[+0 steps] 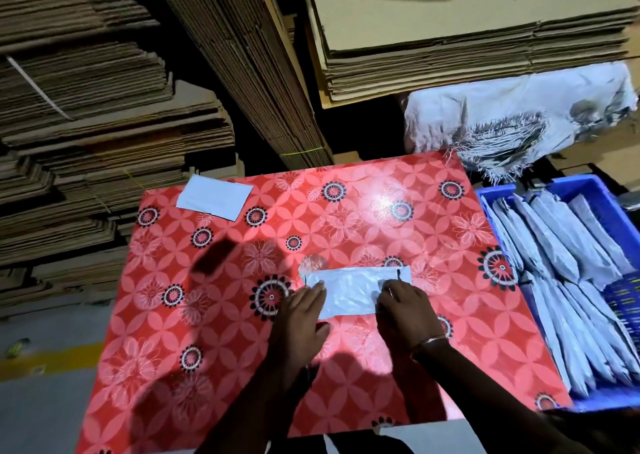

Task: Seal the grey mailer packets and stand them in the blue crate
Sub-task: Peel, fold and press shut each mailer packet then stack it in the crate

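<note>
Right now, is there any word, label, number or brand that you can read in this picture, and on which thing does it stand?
No text can be read.
White card at the table's far left: blank or too blurred to tell.
Grey mailer packet under both hands: a dark mark near its right end, not readable.
Packets in the blue crate: no print visible.
Cardboard stacks: no print visible.

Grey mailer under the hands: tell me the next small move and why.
Probably press and smooth the flap shut along the grey mailer. It lies flat on the red patterned table, the left hand resting on its left end and the right hand working its right end, so sealing looks unfinished. The blue crate already holds standing packets.
</note>
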